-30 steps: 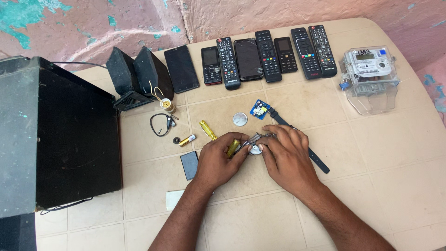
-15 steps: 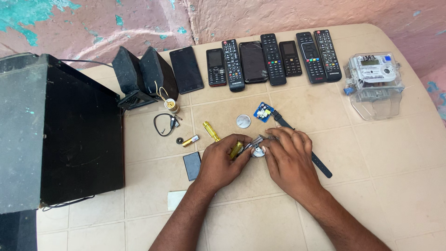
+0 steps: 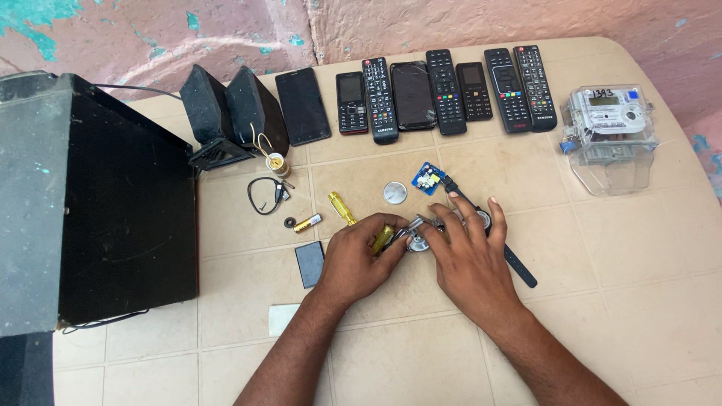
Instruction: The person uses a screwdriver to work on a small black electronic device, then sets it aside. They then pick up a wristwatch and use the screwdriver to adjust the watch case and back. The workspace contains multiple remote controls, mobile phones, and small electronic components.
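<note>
My left hand [image 3: 359, 259] grips a small metal tool [image 3: 411, 227] whose tip meets a round silver watch part [image 3: 419, 243] on the table. A yellow-handled screwdriver [image 3: 350, 216] runs under that hand. My right hand [image 3: 470, 256] presses a black-strapped wristwatch [image 3: 519, 267] flat, fingers spread over its case beside the silver part. Just beyond the hands lie a round silver disc [image 3: 395, 192] and a small blue circuit board [image 3: 428, 178].
A row of remote controls and phones [image 3: 444, 94] lines the far edge. A clear-cased electricity meter [image 3: 611, 128] sits at the right. A big black speaker box [image 3: 83, 210] fills the left, two small speakers [image 3: 229, 113] behind it. A battery [image 3: 307, 223], cable loop [image 3: 265, 195] and dark card [image 3: 308, 264] lie nearby.
Both hands stay over the watch with only small finger shifts; the right hand's fingers have spread a little. The camera view has drifted slightly.
</note>
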